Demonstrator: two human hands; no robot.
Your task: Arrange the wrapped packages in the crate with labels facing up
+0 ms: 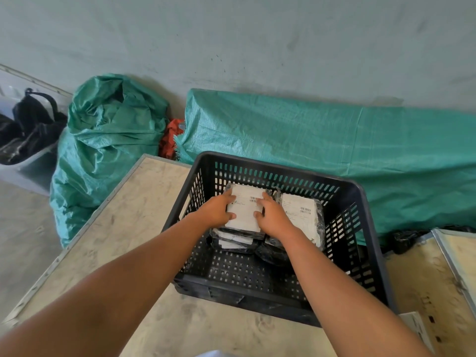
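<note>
A black slatted plastic crate (365, 202) stands on a pale wooden table top. Inside it, black-wrapped packages with white labels lie stacked at the far side. The top left package (246, 210) shows its white label with a barcode facing up. My left hand (217, 210) grips its left edge and my right hand (273, 215) grips its right edge. A second stack (301, 215) lies beside it on the right, label also up. Lower packages (237, 242) sit under the held one, partly hidden by my arms.
The near half of the crate floor (239, 271) is bare. Green woven sacks (110, 140) and a green tarp-covered heap (334, 140) lie behind the table by the wall. A second wooden board (432, 274) adjoins on the right. Black bags (31, 124) sit far left.
</note>
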